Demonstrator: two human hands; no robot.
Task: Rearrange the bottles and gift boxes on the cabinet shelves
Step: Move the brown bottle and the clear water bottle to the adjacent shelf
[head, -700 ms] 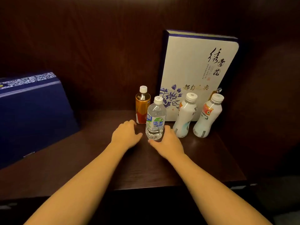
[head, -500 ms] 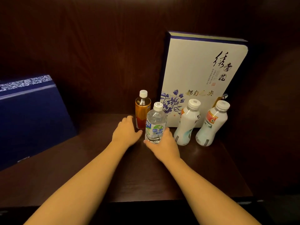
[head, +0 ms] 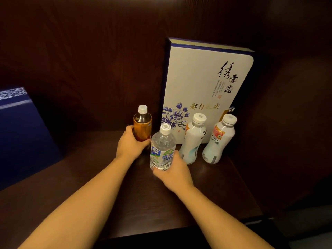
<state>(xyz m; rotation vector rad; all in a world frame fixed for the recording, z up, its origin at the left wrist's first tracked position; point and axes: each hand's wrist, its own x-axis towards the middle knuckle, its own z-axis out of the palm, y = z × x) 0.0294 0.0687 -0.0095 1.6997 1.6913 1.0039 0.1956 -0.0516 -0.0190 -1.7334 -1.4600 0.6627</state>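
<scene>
Four bottles and two gift boxes occupy the dark wooden cabinet shelf (head: 93, 186) in the head view.

Left hand (head: 130, 146): closed around the lower body of the tea bottle (head: 142, 125). The fingers wrap the bottle's left side, and the thumb lies across its base at the front. The tea bottle stands upright, holds amber liquid and carries a white cap.

Right hand (head: 173, 172): closed around the bottom of the water bottle (head: 162, 149). This bottle is clear, with a white cap and a blue-green label. It sits just beside the left hand, to that hand's right and nearer the camera than the tea bottle. Whether its base rests on the shelf cannot be told; the hand covers it.

To the right of the right hand stand two white bottles. The first white bottle (head: 193, 139) is just beside the hand's fingers. The second white bottle (head: 219, 139) stands further right, apart from the first.

Behind both hands, the white gift box (head: 203, 83) stands upright against the back panel. It shows blue flower print and black calligraphy. Both white bottles stand directly in front of it.

Well to the left of the left hand, the blue gift box (head: 23, 139) stands at the frame edge, only partly in view.
</scene>
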